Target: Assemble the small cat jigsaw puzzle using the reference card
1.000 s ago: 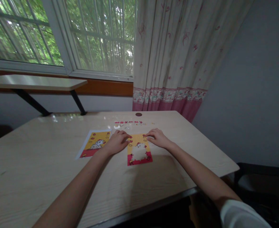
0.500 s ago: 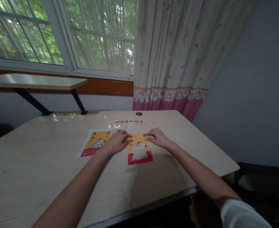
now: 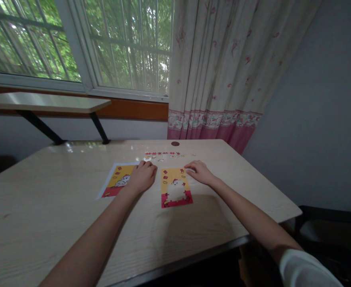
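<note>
A yellow and red jigsaw puzzle [image 3: 169, 173] lies on the table in front of me, with a gap in its middle where the tabletop shows. My right hand [image 3: 201, 172] rests at its upper right corner, thumb and forefinger apart, holding nothing. My left hand [image 3: 143, 176] is left of the puzzle, over the edge of a printed picture sheet [image 3: 111, 193] showing a white cartoon animal. Its fingers are bent and a little apart, pointing at the loose puzzle pieces [image 3: 161, 160]; the fingertips are partly hidden. No piece shows in this hand.
A row of red puzzle pieces [image 3: 159, 153] lies beyond the hands, with several pale ones nearer. Behind them is a dark round disc [image 3: 175, 144] in the tabletop. A raised shelf [image 3: 50, 103] stands at the back left. A patterned curtain [image 3: 211, 79] hangs behind the table.
My left hand has left the puzzle's upper left corner and moved left and slightly away from me, over the picture sheet's edge. The right hand has barely moved.
</note>
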Demonstrator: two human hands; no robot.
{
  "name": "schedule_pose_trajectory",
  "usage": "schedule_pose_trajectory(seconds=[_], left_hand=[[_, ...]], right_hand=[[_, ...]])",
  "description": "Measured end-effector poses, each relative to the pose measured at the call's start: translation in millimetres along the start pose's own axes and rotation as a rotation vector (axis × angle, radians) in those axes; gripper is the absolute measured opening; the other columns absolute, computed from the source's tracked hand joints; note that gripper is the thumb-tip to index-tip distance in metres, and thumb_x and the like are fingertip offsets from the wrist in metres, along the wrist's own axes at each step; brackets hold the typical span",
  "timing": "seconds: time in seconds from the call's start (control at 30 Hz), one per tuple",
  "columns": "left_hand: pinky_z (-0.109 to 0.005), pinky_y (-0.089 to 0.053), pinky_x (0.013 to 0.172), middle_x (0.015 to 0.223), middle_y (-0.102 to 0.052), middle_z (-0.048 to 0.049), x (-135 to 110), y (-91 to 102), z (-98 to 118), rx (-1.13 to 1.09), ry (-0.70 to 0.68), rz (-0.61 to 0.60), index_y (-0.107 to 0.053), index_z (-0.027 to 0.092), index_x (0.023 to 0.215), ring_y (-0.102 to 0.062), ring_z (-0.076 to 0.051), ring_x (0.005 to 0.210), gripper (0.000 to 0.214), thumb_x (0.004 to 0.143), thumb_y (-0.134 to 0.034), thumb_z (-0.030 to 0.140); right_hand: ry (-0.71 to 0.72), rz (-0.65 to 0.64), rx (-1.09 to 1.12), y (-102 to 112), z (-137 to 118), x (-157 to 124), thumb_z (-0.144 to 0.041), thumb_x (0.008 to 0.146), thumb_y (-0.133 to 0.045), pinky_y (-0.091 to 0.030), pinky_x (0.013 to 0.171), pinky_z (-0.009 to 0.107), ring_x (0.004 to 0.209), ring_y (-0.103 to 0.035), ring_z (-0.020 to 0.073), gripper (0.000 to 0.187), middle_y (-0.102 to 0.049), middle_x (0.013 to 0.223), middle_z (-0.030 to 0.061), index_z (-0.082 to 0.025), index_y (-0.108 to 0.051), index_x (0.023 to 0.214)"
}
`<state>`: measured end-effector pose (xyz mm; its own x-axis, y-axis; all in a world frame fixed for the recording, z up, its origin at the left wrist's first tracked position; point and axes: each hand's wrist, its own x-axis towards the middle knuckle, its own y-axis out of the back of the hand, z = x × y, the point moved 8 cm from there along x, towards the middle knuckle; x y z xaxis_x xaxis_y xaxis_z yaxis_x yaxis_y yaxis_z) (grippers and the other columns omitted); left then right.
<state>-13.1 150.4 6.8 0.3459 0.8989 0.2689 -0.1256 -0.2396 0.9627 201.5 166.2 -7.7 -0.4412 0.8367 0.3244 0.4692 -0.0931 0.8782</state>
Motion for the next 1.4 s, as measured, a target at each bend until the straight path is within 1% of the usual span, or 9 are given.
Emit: schedule_pose_trajectory(seconds=[0.2, 0.43, 0.6, 0.83, 0.97, 1.07, 1.2, 1.3, 1.4], left_hand=[[-0.043, -0.039, 0.082, 0.105, -0.062, -0.0118, -1, 0.3, 1, -0.009, 0.004, -0.013, -0.066, 0.022, 0.102, -0.047, -0.030, 0.102, 0.035, 0.091, -0.033, 0.028], [-0.044, -0.039, 0.082, 0.105, -0.062, -0.0129, -1, -1.9, 1, 0.008, -0.017, -0.014, -0.065, 0.020, 0.103, -0.047, -0.030, 0.102, 0.036, 0.091, -0.031, 0.026], [-0.044, -0.039, 0.082, 0.104, -0.062, -0.0122, -2, -3.3, 1, -0.012, -0.015, -0.011, -0.065, 0.022, 0.103, -0.046, -0.030, 0.102, 0.033, 0.090, -0.035, 0.025], [-0.045, -0.039, 0.081, 0.103, -0.062, -0.0143, -2, -2.4, 4, 0.017, -0.032, -0.002, -0.065, 0.018, 0.103, -0.047, -0.032, 0.101, 0.037, 0.091, -0.031, 0.026], [-0.046, -0.040, 0.082, 0.102, -0.063, -0.0134, -2, 0.9, 3, 0.007, -0.011, 0.006, -0.066, 0.020, 0.101, -0.048, -0.032, 0.101, 0.035, 0.090, -0.033, 0.026], [-0.047, -0.041, 0.084, 0.102, -0.065, -0.0127, 0, 5.3, 7, -0.072, -0.003, 0.032, -0.067, 0.019, 0.101, -0.050, -0.031, 0.100, 0.033, 0.087, -0.038, 0.025], [-0.039, -0.043, 0.087, 0.098, -0.068, -0.0091, 3, 11.6, 19, -0.402, 0.025, 0.116, -0.070, 0.017, 0.093, -0.056, -0.026, 0.097, 0.027, 0.082, -0.046, 0.027], [-0.034, -0.047, 0.078, 0.087, -0.071, -0.0068, 4, 7.3, 35, -0.709, 0.065, 0.049, -0.071, 0.017, 0.087, -0.062, -0.022, 0.083, 0.025, 0.078, -0.052, 0.030], [-0.031, -0.048, 0.071, 0.079, -0.072, -0.0066, 3, 6.2, 48, -0.873, 0.098, -0.017, -0.071, 0.015, 0.080, -0.064, -0.021, 0.075, 0.025, 0.074, -0.054, 0.032]], right_hand=[[-0.024, -0.042, -0.114, -4, 4, 34, -0.027, 0.085, -0.057, -0.037, 0.090, 0.037, 0.105, -0.053, 0.0217, 0.026, -0.063, 0.111, 0.0068, -0.023, -0.065, 0.109], [-0.066, -0.081, -0.247, -15, -10, 84, -0.032, 0.087, -0.053, -0.041, 0.085, 0.039, 0.104, -0.053, 0.0268, 0.028, -0.062, 0.111, 0.0094, -0.026, -0.066, 0.111], [-0.098, -0.082, -0.239, -20, -11, 97, -0.032, 0.084, -0.056, -0.042, 0.084, 0.040, 0.104, -0.053, 0.0284, 0.024, -0.063, 0.109, 0.0105, -0.025, -0.071, 0.101], [-0.095, -0.123, -0.134, -23, -8, 102, -0.023, 0.071, -0.068, -0.043, 0.077, 0.030, 0.089, -0.059, 0.0218, 0.013, -0.069, 0.090, 0.0074, -0.020, -0.073, 0.082], [-0.055, -0.111, -0.031, -23, -15, 95, -0.019, 0.074, -0.065, -0.043, 0.075, 0.025, 0.082, -0.061, 0.0153, 0.011, -0.069, 0.085, 0.0042, -0.016, -0.069, 0.083], [-0.024, -0.086, 0.097, -21, -22, 76, -0.020, 0.078, -0.061, -0.044, 0.070, 0.021, 0.076, -0.061, 0.0112, 0.011, -0.069, 0.083, 0.0016, -0.016, -0.067, 0.087], [-0.025, 0.011, 0.462, -9, -26, 38, -0.026, 0.075, -0.065, -0.044, 0.066, 0.022, 0.073, -0.059, 0.0120, 0.014, -0.066, 0.078, 0.0022, -0.015, -0.067, 0.083], [-0.056, 0.013, 0.643, -3, -28, 13, -0.035, 0.074, -0.066, -0.045, 0.062, 0.023, 0.068, -0.059, 0.0124, 0.024, -0.066, 0.075, 0.0028, -0.014, -0.067, 0.085], [-0.075, 0.067, 0.699, 4, -31, 0, -0.037, 0.072, -0.067, -0.046, 0.063, 0.024, 0.069, -0.059, 0.0133, 0.025, -0.067, 0.076, 0.0038, -0.015, -0.067, 0.083]])
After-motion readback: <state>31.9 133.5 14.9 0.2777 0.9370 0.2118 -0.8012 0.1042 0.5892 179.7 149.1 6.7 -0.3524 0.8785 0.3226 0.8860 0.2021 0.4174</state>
